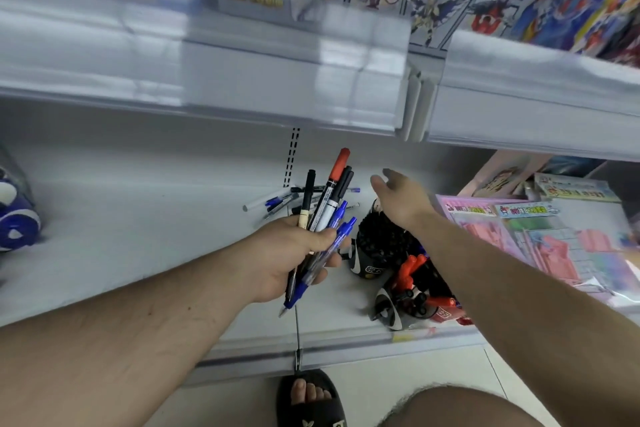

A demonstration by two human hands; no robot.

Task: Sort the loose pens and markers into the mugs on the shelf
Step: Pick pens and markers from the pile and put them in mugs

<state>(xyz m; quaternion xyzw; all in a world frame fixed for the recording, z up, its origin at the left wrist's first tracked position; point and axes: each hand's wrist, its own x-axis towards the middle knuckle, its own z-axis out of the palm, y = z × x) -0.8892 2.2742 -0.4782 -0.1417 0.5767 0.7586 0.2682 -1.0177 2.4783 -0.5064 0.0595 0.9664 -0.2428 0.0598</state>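
My left hand (294, 253) grips a bundle of pens and markers (329, 198): a red-capped marker, black markers and blue pens, tips fanned upward. My right hand (398, 198) reaches forward above the shelf, fingers spread and holding nothing, over a black mug (377, 250) with dark pens in it. A second mug (398, 308) nearer the shelf's front edge holds red and black markers. Several loose pens (277, 201) lie on the white shelf (138, 218) behind my left hand.
An upper shelf edge (242, 80) overhangs the work area. Pink stationery packs (519, 236) lie at the right. A blue and white object (14, 218) sits at the far left. My foot in a black sandal (308, 395) is below the shelf.
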